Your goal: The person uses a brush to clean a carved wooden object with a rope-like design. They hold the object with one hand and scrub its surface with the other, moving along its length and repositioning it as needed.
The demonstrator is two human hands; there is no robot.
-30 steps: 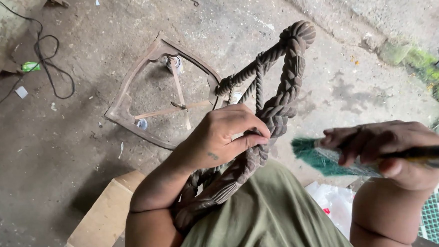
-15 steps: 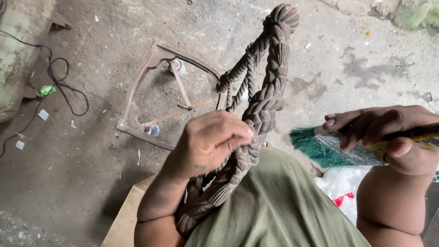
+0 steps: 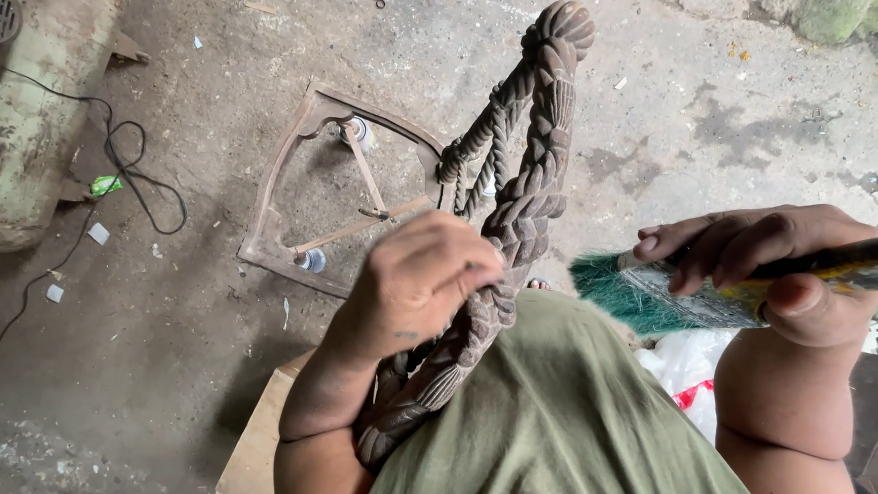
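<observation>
On the floor: you are looking down at rough, stained grey concrete floor [image 3: 726,122], dusty, with scattered bits of paper and debris
Carved piece: the dark brown carved wooden piece [image 3: 533,182], shaped like twisted rope strands that join in a rounded knob at the far end, rises from your lap and leans out over the floor
Left hand: your left hand [image 3: 422,281] is closed round the carved wooden piece about midway along it, fingers [image 3: 458,268] curled and pressed onto the carving
Right hand: your right hand [image 3: 759,264] grips the dark handle of a brush [image 3: 677,295], fingers wrapped over the top and thumb underneath; the green bristles point toward the carved piece and sit just beside it, and you cannot tell whether they touch
Lap: an olive green garment [image 3: 559,434] fills the lower middle, with the near end of the carved piece resting against it
Floor behind: a brown wooden frame [image 3: 281,199] with thin crossing bars lies flat beyond your left hand
Left edge: a pale green metal tank [image 3: 25,125] lies there, and a black cable [image 3: 132,181] loops across the concrete beside it
Lower left: a light board [image 3: 253,448] sits under your left forearm
Right side: a white plastic bag [image 3: 688,360] with a red patch lies below the brush
</observation>
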